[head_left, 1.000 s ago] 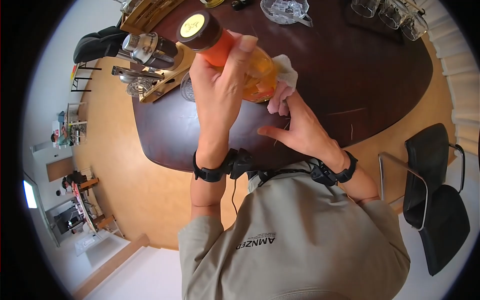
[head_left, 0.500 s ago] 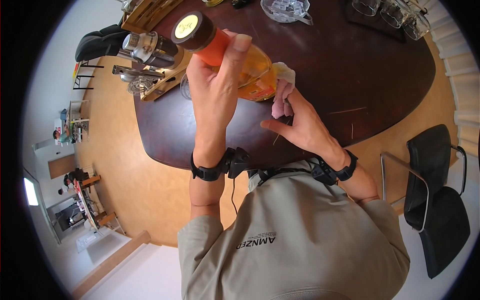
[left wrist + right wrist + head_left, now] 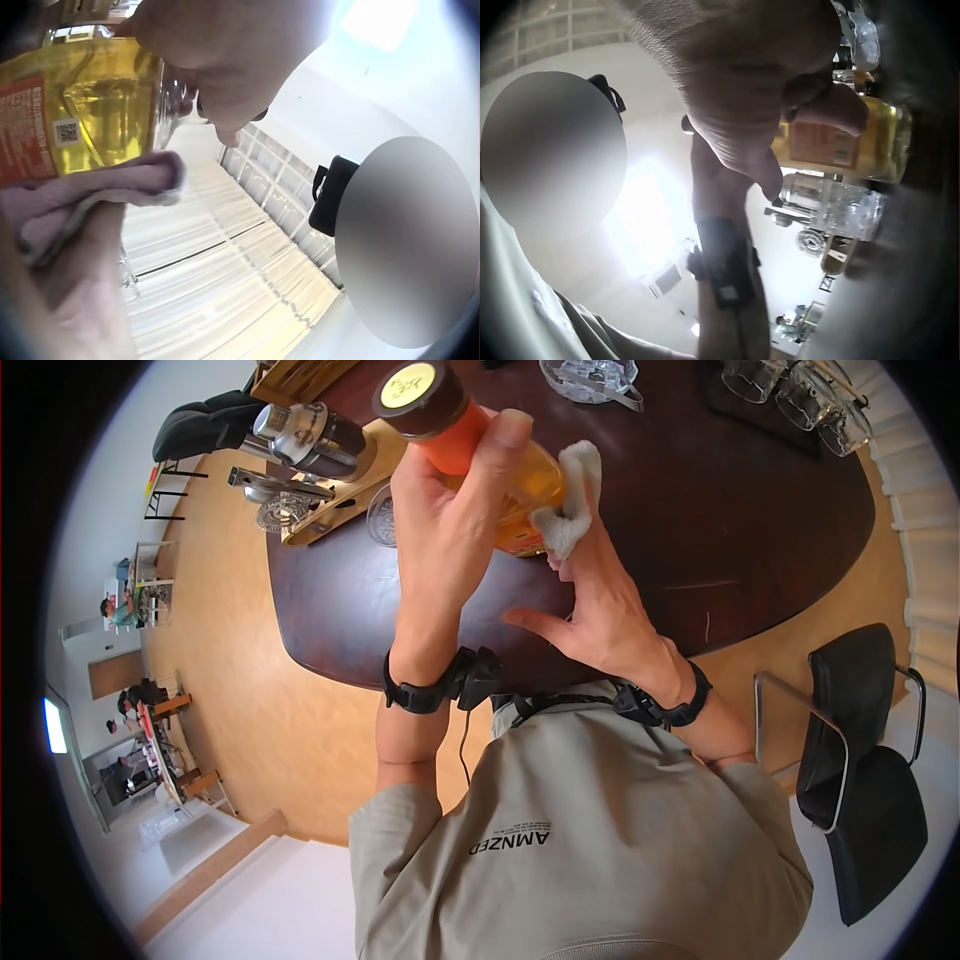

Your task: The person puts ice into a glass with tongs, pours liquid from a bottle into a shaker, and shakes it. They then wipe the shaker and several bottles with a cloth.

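Note:
My left hand (image 3: 445, 545) grips the orange neck of a dark-capped glass bottle (image 3: 540, 480) of yellow liquid, holding it tilted above the table. A yellow round sticker with handwriting marks its cap. My right hand (image 3: 612, 605) holds a small white-and-pink cloth (image 3: 568, 538) against the bottle's side, thumb stretched away from it. In the left wrist view the cloth (image 3: 105, 187) lies folded along the lower part of the bottle, below its red label (image 3: 26, 127). Fingers of the right hand behind the cloth are partly hidden.
A clear glass (image 3: 381, 515) stands behind my left wrist. Left of it, a wooden rack (image 3: 340, 510) carries a shaker (image 3: 310, 438), strainer and metal tools. An ice bowl (image 3: 590, 378) with tongs and several glass mugs (image 3: 800, 400) stand at the back. A black chair (image 3: 860, 750) is at right.
The right hand has moved up along the bottle with the cloth, whose white side now faces up. The left hand and bottle have shifted slightly right; the left hand keeps its hold.

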### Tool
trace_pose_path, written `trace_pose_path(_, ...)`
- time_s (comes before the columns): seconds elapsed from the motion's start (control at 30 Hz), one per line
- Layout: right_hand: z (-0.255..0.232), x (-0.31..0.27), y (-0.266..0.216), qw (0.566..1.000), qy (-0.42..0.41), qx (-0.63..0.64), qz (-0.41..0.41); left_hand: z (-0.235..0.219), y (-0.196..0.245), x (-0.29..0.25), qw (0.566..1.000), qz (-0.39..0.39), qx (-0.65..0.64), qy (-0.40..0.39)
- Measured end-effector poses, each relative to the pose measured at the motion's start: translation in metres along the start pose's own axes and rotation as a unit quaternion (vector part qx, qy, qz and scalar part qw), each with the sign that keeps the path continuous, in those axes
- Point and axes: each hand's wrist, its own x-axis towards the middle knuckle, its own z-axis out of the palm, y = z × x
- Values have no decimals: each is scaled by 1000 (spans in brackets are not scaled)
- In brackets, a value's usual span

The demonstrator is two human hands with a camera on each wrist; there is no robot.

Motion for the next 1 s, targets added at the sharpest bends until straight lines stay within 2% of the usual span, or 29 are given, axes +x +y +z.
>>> trace_pose_path(0.07, 3, -8, 14, 996, -42, -83, -1, 0, 1, 0, 1000, -3, -1, 5)
trace_pose_path(0.1, 4, -12, 19, 996, -44, -83, -1, 0, 0, 0, 1000, -6, -1, 6)
trace_pose_path(0.17, 5, -16, 22, 990, -94, -46, 99, -1, -1, 1, 1000, 2, 2, 4)
trace_pose_path(0.23, 3, -15, 19, 990, -91, -24, 106, -2, -3, 2, 1000, 8, 3, 0)
trace_pose_path(0.3, 0, -14, 16, 990, -89, 0, 112, -2, -1, 3, 998, 3, -62, -4)
trace_pose_path(0.4, -1, -7, 11, 996, -55, -30, 56, -6, 1, 3, 996, -13, -82, -26)
trace_pose_path(0.47, 5, -5, 4, 998, 52, -15, -29, -8, -1, 4, 996, -14, -81, -26)
trace_pose_path(0.6, 9, -2, 11, 997, 52, -27, -43, -8, -3, 5, 996, -18, -85, -29)
trace_pose_path(0.77, 4, -6, 31, 1000, -16, -17, 12, -9, -8, 7, 997, -4, -63, -31)
trace_pose_path(0.9, 1, -1, 19, 998, -16, 35, 53, -7, -8, 6, 998, 4, -51, -21)
trace_pose_path(0.97, -3, 7, 5, 998, 40, 7, -54, -7, -5, 6, 998, 3, -59, -25)
trace_pose_path(1.0, -5, 10, 0, 998, 39, 7, -55, -7, -4, 5, 997, 2, -67, -31)
